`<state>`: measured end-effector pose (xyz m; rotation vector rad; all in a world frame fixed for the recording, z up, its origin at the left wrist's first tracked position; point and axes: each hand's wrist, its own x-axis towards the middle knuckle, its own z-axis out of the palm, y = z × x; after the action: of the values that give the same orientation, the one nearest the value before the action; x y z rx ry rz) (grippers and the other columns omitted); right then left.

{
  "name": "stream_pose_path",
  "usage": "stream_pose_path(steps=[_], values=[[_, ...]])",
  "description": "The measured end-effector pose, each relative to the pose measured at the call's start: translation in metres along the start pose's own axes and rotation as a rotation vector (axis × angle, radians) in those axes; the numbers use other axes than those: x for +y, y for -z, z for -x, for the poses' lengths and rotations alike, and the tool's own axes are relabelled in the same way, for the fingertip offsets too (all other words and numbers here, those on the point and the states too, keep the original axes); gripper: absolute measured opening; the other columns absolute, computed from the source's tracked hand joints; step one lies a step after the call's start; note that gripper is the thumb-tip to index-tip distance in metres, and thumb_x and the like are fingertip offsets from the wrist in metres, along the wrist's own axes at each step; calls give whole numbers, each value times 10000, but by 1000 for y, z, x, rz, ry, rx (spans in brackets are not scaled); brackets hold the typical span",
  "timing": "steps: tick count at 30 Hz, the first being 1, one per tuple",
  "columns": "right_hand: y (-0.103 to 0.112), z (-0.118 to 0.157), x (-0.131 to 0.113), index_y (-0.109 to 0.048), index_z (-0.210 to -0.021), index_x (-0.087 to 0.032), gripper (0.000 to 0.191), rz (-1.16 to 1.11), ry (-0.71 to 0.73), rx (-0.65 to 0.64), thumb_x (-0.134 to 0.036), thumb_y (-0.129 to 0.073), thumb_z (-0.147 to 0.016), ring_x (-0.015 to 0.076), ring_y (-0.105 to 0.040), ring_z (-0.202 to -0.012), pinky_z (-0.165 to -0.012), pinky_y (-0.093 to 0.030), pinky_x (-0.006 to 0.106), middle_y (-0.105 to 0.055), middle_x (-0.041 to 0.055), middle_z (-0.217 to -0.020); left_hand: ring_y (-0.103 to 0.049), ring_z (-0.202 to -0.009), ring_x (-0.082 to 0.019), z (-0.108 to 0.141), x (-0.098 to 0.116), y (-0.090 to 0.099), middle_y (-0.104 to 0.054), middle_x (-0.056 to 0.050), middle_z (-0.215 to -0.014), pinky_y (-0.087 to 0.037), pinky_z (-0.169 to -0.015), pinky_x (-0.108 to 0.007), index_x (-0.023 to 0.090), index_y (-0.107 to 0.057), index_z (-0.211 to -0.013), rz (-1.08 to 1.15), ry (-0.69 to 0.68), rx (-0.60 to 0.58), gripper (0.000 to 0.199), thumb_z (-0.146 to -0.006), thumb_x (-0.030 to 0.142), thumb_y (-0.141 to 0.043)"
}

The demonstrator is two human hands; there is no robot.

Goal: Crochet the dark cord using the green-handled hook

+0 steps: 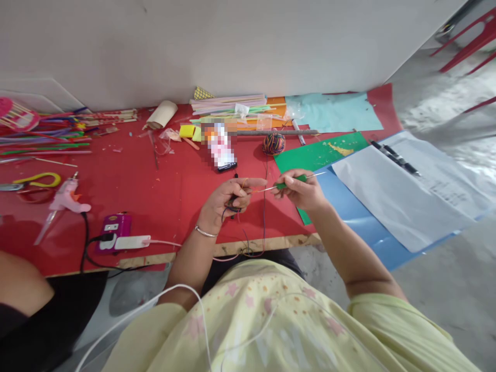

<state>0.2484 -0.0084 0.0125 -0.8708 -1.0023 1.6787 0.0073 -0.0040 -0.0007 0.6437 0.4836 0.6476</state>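
Observation:
My right hand (297, 190) grips the green handle of a crochet hook (301, 179), whose thin metal tip points left. My left hand (232, 197) is closed on dark yarn, with its index finger stretched toward the hook and a strand looped around it. A short orange-red bit of yarn (256, 191) shows between the fingertip and the hook's tip. Beyond my hands sits a multicoloured yarn ball (273, 144); its strand runs down past the hook toward the table's front edge. Part of the yarn inside my left hand is hidden by the fingers.
A phone (225, 152) stands behind my left hand on the red table (127, 181). At left lie a pink glue gun (65, 196), yellow-handled scissors (39, 181) and a purple power strip (114, 227) with cables. Papers and pens (395, 157) lie on a blue folder (360, 227) at right.

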Motion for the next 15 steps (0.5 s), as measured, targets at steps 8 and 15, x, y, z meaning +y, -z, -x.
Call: stream_pose_path(steps=[8,15], values=[[-51,-2,55,-710,-859,-218,118,-724,-250,262,-309,-750,-922,37,-708,-557,-524,-555,74,-791,-51,-715,-440,-498,-57,-14,-15,-24,-548,62,-605,-292,-492,-179,183,-654,-1447,-232,-361,296,706,-742,163,-664],[-50,3,47,-758,-938,-202,306,-288,46,404,-440,-881,-788,137,-782,-680,-562,-610,171,-831,30,-825,-367,-502,-90,-15,-22,-21,-494,73,-567,-313,-514,-209,244,-555,-1553,-482,-435,387,740,-821,143,-597]])
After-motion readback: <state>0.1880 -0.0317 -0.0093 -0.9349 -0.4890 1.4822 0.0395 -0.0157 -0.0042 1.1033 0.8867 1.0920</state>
